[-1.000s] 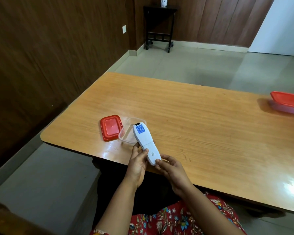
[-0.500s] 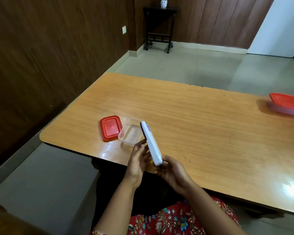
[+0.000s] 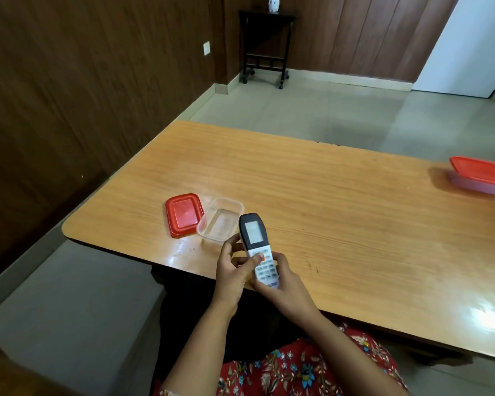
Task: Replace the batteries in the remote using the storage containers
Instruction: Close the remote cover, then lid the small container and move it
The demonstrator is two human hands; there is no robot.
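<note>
A white remote with a dark top and a grey screen faces up over the table's near edge. Both hands hold it. My left hand grips its left side, thumb resting on the orange button. My right hand cups its lower end from the right. Just beyond it stands a small clear container, open, and I see nothing inside. Its red lid lies flat to the left of it. No loose batteries are visible.
The wooden table has a second clear container with a red lid on at the far right edge. A dark wood wall runs along the left. A black side table stands in the far corner.
The remote has been rolled over in both hands: its back with the blue label faced up, then it stood on edge, and now its screen and buttons face up.
</note>
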